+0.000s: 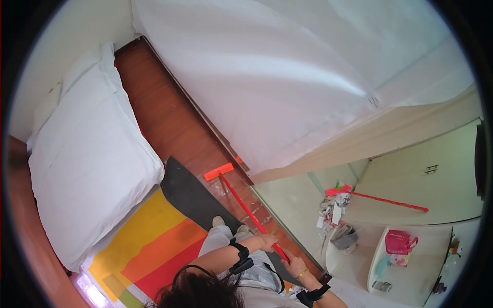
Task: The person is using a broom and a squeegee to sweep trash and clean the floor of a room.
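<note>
My left hand wraps round the red pole of a long-handled floor tool. Lower on the same pole, near its end, my right hand is closed too. The tool's flat orange head forms a T with the pole and rests on the reddish-brown wooden floor, beside the dark grey edge of a mat. Whether the head carries bristles or a blade cannot be made out. My feet in light shoes stand close to that grey edge.
A striped yellow, orange and red mat lies left, below a white-covered bed. A white sheet hangs along the floor strip. At right are a litter heap, another red pole, a grey bin and shelves with a red bag.
</note>
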`<state>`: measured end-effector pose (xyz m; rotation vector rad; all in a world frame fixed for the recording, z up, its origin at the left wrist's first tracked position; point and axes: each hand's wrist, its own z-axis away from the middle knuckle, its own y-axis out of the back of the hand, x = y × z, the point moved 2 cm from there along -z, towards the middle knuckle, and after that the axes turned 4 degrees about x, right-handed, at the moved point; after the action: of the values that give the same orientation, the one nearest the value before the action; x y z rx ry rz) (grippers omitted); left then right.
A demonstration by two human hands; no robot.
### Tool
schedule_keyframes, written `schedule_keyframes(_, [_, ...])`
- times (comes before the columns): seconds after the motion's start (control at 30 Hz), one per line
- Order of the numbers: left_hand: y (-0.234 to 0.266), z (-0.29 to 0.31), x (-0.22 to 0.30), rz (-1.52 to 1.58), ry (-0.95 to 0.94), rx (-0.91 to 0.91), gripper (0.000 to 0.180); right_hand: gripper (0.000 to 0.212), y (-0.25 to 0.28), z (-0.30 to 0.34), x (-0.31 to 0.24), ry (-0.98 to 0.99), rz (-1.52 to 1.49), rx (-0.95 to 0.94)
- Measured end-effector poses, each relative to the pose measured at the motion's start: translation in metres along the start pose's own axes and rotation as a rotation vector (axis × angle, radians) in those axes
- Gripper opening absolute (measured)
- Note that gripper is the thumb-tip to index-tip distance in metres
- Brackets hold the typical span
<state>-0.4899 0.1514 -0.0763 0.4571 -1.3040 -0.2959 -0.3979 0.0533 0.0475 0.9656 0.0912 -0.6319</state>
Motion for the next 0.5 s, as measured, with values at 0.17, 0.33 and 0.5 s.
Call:
schedule_keyframes(0.17, [-0.003,0.005,-0.010,0.001,0.032,0.064,0.040,0.041,-0.003,-0.008,-0.011,0.019,-0.008,0.024])
schedule_keyframes(0.33, [0.005,0.006,-0.006,0.041,0.082,0.004,0.043,0.041,-0.003,-0.013,-0.014,0.018,0.012,0.033])
schedule_keyframes(0.5, [0.010,0.007,0.008,0.101,0.089,-0.100,0.042,0.040,-0.005,-0.006,-0.011,0.040,0.049,0.076])
